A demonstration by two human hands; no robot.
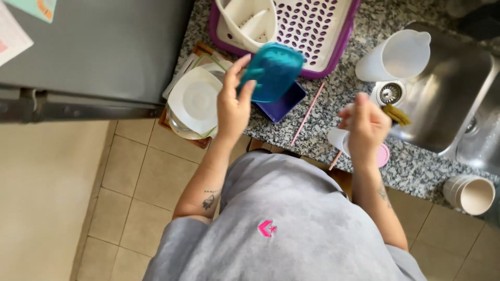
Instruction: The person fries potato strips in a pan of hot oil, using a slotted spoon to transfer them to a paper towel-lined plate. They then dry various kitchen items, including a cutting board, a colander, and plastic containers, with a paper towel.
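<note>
Granite counter (359, 78): teal lid (272, 72) in left hand (233, 106), drying rack (312, 26) behind.

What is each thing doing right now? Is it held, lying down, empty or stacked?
Teal lid: held up, tilted, in the left hand.
Right hand: closed around something small, hard to tell what.
Blue box: open, on the counter.
Jug: lying on its side, empty.
Rack: nearly empty.
Plates: stacked.
Cups: stacked, on their side.
Straw: lying flat.

Grey short-sleeved shirt (291, 224), pink chest emblem (266, 228), small forearm tattoos (209, 199)
</note>
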